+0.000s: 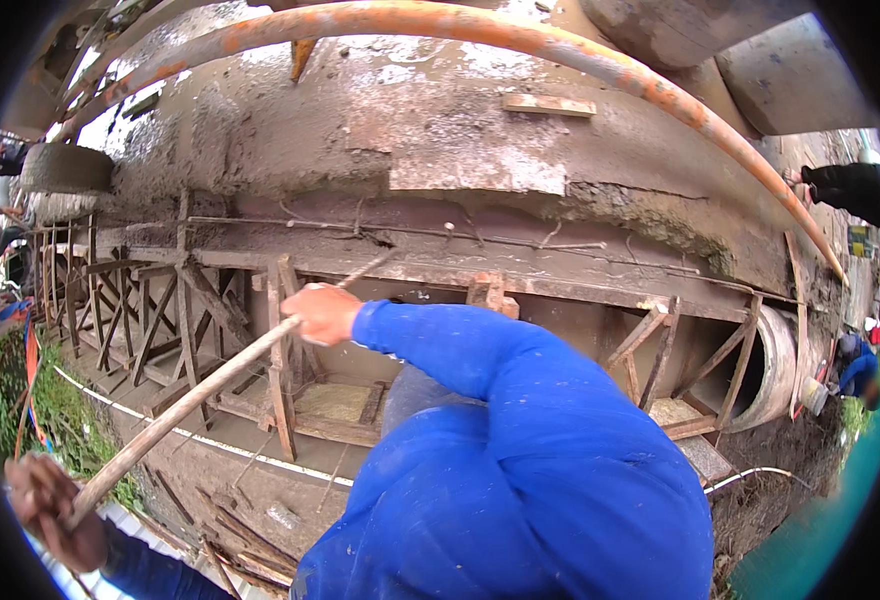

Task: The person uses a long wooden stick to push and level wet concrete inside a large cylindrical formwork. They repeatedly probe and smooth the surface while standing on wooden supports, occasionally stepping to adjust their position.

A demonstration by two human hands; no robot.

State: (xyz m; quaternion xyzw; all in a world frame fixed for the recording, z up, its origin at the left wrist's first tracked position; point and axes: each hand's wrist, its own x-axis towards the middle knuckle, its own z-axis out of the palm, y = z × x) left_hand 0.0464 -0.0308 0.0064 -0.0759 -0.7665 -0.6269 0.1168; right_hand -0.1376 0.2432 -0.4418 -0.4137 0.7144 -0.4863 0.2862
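The left hand (pixel 57 508) at eight o'clock and right hand (pixel 322 313) toward nine both curl around a wooden pole (pixel 191 402). Their wide spacing probably steadies it.

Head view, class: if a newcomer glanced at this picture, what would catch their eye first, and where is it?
Most likely the bright blue top, filling the lower middle. Next comes the long wooden pole, slanting between the left hand at lower left and the right hand near the centre. Across the upper part arches a worn orange-and-white bar, above muddy ground.
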